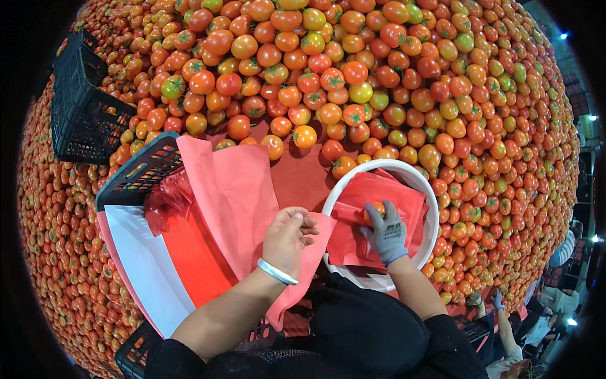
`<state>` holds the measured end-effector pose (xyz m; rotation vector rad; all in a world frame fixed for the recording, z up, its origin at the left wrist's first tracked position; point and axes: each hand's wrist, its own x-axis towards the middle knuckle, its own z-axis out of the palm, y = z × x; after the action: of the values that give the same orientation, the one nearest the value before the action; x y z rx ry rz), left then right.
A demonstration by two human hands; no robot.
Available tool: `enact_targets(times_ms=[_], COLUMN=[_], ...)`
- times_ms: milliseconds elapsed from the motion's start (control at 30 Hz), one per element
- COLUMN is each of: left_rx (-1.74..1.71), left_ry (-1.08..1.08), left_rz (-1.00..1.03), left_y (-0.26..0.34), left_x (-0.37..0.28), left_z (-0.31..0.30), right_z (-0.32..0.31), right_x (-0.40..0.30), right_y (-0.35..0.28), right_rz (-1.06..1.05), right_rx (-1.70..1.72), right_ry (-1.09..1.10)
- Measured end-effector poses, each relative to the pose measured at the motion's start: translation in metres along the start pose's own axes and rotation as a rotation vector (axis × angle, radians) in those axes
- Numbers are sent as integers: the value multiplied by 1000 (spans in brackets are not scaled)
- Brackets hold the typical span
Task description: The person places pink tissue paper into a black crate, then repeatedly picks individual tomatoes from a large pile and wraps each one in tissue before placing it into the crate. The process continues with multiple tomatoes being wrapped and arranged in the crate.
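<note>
My left hand is bare, with a pale bracelet on the wrist. Its fingers are loosely bent and hold nothing visible, above a pink paper sheet. The sheet lines a dark plastic crate and drapes over its side. Inside the crate are a white sheet, a bright red surface and crumpled red plastic film. In a grey work glove, my right hand grips an orange-red tomato over red plastic sheets stacked in a white bucket.
A huge heap of tomatoes surrounds the crate and bucket. On the heap at left stands a stack of black plastic crates. Red ground shows ahead. Another person's gloved hand is at lower right, with other people beyond.
</note>
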<state>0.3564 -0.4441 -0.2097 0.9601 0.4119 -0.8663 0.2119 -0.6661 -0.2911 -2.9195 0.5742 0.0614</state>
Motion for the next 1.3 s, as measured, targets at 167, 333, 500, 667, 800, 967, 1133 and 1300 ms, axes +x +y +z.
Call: enact_targets(times_ms=[167, 333, 500, 667, 800, 967, 1133, 1300], left_rx=[160, 627, 584, 541, 612, 2201, 1648, 2065], left_ry=[-56, -56, 29, 18, -62, 21, 89, -115], left_rz=[236, 506, 592, 236, -200, 179, 661, 898], left_y=[9, 13, 50, 116, 134, 105, 56, 58], left_x=[-18, -23, -37, -79, -83, 15, 144, 144], left_z=[-4, 13, 1, -72, -192, -260, -322, -307], right_z=[-40, -116, -113, -118, -110, -52, 14, 59], right_x=[27, 44, 65, 76, 96, 132, 221, 250], right_y=[9, -108, -176, -198, -184, -133, -105, -129], right_rz=[507, 607, 87, -466, -701, -191, -410, -466], right_rx=[1485, 2235, 1811, 1404, 1424, 1157, 176, -390], right_ry=[-27, -466, -987, -1277, -1527, -1047, -75, -199])
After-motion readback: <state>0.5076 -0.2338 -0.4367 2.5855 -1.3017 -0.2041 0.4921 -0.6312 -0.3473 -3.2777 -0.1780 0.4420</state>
